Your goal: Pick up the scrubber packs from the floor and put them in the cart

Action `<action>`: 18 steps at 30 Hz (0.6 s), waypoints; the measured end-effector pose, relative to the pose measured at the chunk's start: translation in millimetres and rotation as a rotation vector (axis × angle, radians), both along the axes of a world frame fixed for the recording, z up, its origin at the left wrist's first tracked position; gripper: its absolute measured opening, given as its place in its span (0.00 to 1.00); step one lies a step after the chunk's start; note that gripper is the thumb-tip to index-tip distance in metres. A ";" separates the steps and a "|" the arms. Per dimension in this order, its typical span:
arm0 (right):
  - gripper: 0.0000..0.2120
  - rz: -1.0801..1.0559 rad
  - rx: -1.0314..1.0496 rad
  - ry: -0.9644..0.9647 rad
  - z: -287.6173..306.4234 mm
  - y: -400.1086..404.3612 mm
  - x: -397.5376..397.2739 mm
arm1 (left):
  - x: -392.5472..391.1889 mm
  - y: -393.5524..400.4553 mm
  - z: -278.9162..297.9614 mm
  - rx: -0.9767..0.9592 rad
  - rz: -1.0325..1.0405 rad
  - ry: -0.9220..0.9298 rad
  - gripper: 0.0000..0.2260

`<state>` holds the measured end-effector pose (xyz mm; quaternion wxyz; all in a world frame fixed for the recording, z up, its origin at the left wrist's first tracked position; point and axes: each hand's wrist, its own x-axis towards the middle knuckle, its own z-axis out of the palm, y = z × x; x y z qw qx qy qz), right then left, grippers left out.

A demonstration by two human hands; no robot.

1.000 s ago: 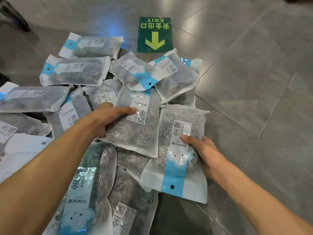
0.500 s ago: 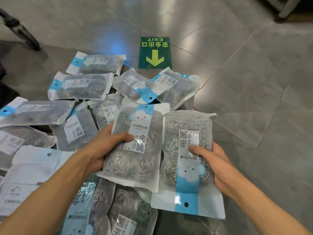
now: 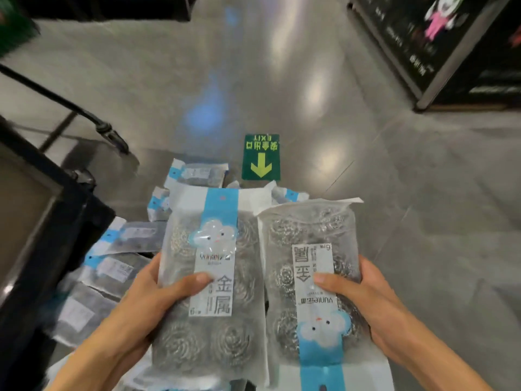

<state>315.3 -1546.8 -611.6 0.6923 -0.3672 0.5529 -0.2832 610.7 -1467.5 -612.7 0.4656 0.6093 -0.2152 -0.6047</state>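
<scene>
Looks like a shop or supermarket aisle: polished grey floor tiles [image 3: 394, 193] are reflecting ceiling lights, and a green exit sticker [image 3: 261, 157] with a yellow arrow is sitting on the floor. Many identical retail scrubber packs [image 3: 121, 266] with blue hang-tab headers and printed labels are lying in a heap on the floor, and two more are being held up in front. A black cart [image 3: 42, 221] is standing at the left edge, and a dark display stand [image 3: 451, 52] with a printed cartoon figure is standing at the upper right.
</scene>
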 end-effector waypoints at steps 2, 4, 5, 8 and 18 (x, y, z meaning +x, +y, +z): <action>0.24 0.027 -0.026 0.025 96.5 0.0 -1.4 | 0.6 7.5 97.0 -0.025 0.029 0.009 0.28; 0.32 0.075 -0.061 0.036 200.0 -1.8 -1.8 | -0.2 12.1 198.0 -0.063 0.036 -0.011 0.40; 0.33 0.101 -0.080 0.037 252.3 -1.0 -2.1 | -4.2 14.6 249.7 -0.094 0.055 -0.037 0.45; 0.29 0.109 -0.186 0.014 396.1 -1.5 -3.4 | -13.6 16.3 392.9 -0.249 0.085 -0.016 0.37; 0.28 0.049 -0.537 -0.100 664.1 13.2 -24.2 | -41.2 26.2 651.5 -0.583 0.083 -0.141 0.31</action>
